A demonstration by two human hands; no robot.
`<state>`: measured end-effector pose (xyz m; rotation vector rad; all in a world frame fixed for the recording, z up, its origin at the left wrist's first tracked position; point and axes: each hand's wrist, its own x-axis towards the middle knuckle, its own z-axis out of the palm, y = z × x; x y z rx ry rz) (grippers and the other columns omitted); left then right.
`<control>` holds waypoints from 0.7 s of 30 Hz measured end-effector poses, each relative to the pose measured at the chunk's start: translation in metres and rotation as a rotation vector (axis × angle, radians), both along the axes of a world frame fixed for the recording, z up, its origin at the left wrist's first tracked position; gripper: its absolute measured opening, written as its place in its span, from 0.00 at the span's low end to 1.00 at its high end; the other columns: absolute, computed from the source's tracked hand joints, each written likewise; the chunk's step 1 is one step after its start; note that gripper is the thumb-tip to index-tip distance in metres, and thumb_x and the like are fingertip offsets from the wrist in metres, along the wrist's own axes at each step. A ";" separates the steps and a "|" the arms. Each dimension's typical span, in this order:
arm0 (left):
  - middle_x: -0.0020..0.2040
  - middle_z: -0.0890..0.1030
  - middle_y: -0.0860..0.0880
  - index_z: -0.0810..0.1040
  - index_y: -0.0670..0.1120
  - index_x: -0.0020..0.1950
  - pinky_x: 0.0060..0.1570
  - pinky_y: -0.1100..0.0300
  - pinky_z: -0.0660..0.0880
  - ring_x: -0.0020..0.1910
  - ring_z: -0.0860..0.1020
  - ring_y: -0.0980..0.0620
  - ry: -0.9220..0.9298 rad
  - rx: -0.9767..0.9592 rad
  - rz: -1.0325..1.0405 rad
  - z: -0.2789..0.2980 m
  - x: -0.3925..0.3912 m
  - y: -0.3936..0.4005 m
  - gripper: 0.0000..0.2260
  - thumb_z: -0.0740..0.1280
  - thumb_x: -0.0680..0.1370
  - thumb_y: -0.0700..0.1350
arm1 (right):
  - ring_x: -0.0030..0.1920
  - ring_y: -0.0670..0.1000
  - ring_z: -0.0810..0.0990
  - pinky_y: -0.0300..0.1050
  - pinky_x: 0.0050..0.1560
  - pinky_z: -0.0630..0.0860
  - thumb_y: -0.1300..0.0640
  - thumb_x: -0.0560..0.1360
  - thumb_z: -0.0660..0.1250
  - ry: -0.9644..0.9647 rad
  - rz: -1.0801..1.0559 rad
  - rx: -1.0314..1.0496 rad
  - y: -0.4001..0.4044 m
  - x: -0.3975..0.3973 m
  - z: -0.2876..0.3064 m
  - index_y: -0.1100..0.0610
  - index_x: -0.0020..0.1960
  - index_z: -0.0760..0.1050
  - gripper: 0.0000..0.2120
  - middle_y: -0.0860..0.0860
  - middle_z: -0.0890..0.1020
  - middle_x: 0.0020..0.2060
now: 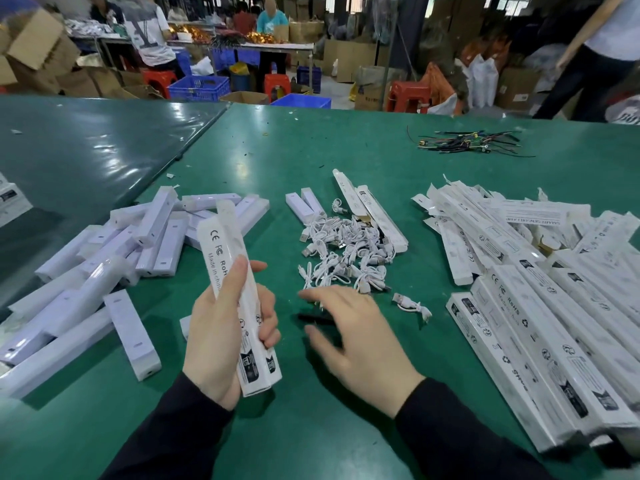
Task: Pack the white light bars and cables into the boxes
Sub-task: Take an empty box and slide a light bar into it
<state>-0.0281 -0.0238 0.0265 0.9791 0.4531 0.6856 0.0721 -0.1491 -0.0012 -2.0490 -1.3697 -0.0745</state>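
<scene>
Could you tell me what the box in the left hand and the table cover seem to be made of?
The box, gripped by the left hand, looks like thin white printed cardboard: matte faces, sharp folded edges, black markings. The table cover looks like green vinyl or rubber sheet, judging by its smooth, slightly glossy sheen; I can't tell which.

On a green table, the left hand grips a long white box upright. The right hand hovers with fingers spread near a heap of white cables, between piled light bars and stacked boxes.
</scene>
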 end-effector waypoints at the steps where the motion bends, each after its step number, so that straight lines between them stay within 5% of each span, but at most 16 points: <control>1: 0.27 0.67 0.46 0.74 0.43 0.52 0.19 0.65 0.62 0.18 0.62 0.53 -0.014 -0.006 -0.019 0.001 0.000 -0.001 0.19 0.62 0.75 0.58 | 0.63 0.49 0.73 0.45 0.64 0.64 0.58 0.75 0.66 -0.056 0.030 -0.017 0.009 -0.003 0.000 0.54 0.64 0.74 0.18 0.48 0.79 0.59; 8: 0.27 0.65 0.43 0.75 0.40 0.54 0.19 0.67 0.63 0.16 0.63 0.51 -0.157 -0.146 -0.184 0.008 -0.006 0.006 0.23 0.54 0.78 0.58 | 0.78 0.47 0.50 0.55 0.75 0.37 0.52 0.76 0.64 -0.114 0.220 -0.287 0.063 -0.001 0.003 0.52 0.75 0.62 0.28 0.46 0.65 0.74; 10: 0.28 0.64 0.42 0.77 0.41 0.55 0.20 0.66 0.63 0.18 0.63 0.50 -0.159 -0.127 -0.201 0.010 -0.007 0.005 0.23 0.56 0.77 0.58 | 0.76 0.48 0.58 0.52 0.74 0.40 0.54 0.75 0.65 -0.220 0.226 -0.334 0.067 -0.001 0.001 0.52 0.70 0.71 0.23 0.48 0.71 0.70; 13: 0.28 0.65 0.43 0.78 0.41 0.55 0.20 0.65 0.64 0.18 0.63 0.50 -0.140 -0.101 -0.234 0.008 -0.007 0.002 0.25 0.52 0.80 0.59 | 0.55 0.53 0.79 0.48 0.63 0.55 0.61 0.70 0.70 -0.283 0.175 -0.135 0.059 0.001 0.004 0.55 0.48 0.80 0.08 0.51 0.83 0.48; 15: 0.28 0.68 0.44 0.79 0.41 0.55 0.20 0.65 0.65 0.20 0.64 0.50 -0.114 -0.069 -0.247 0.007 -0.007 0.002 0.24 0.52 0.79 0.58 | 0.50 0.54 0.80 0.46 0.55 0.60 0.59 0.75 0.68 -0.213 0.027 -0.017 0.047 0.009 0.007 0.55 0.53 0.79 0.07 0.51 0.82 0.49; 18: 0.30 0.72 0.45 0.80 0.44 0.52 0.22 0.63 0.68 0.23 0.67 0.51 -0.071 -0.049 -0.278 0.007 -0.009 0.004 0.21 0.58 0.76 0.58 | 0.47 0.52 0.82 0.43 0.48 0.75 0.58 0.78 0.68 0.288 -0.199 0.309 0.025 0.022 0.023 0.53 0.61 0.74 0.13 0.50 0.82 0.51; 21: 0.32 0.74 0.46 0.79 0.43 0.55 0.23 0.62 0.70 0.24 0.69 0.52 -0.055 -0.098 -0.345 0.005 -0.009 0.008 0.22 0.58 0.76 0.58 | 0.47 0.52 0.86 0.45 0.45 0.83 0.64 0.77 0.67 0.958 -0.159 0.649 0.009 0.033 0.045 0.49 0.67 0.65 0.23 0.53 0.81 0.52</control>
